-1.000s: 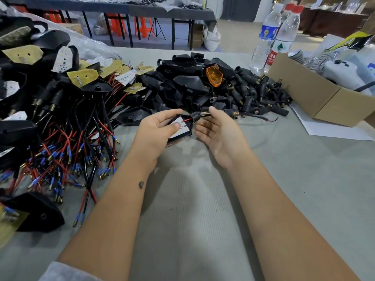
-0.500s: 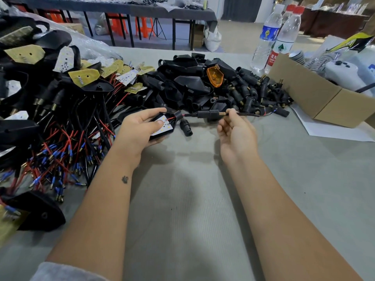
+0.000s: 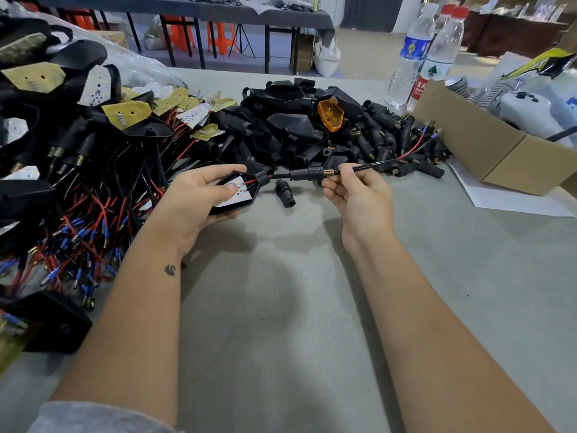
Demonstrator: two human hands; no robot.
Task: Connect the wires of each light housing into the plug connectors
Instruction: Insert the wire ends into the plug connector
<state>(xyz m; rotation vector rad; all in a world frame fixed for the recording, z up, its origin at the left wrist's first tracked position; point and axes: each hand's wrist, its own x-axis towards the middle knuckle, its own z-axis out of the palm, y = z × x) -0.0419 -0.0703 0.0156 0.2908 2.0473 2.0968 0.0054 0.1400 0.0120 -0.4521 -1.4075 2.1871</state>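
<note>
My left hand (image 3: 199, 201) grips a black light housing (image 3: 246, 190) with a white LED board in it, thumb lying on the board. From the housing a red and black wire (image 3: 409, 153) runs right through a black plug connector (image 3: 307, 174) with a brass threaded end. My right hand (image 3: 356, 190) pinches the wire's black sleeve just right of the brass thread. The wire's blue-tipped ends stick up toward the cardboard box. A second loose black plug connector (image 3: 284, 193) lies on the table between my hands.
A heap of wired housings with red and blue-tipped leads (image 3: 78, 170) fills the left. A pile of black housings and plugs (image 3: 312, 129) with one orange lens (image 3: 330, 115) lies behind. A cardboard box (image 3: 487, 148) and two water bottles (image 3: 431, 57) stand at the right.
My hands have drawn apart: the left with the housing went left, the right slid along the wire to the right. The plug connector now sits threaded on the stretched wire.
</note>
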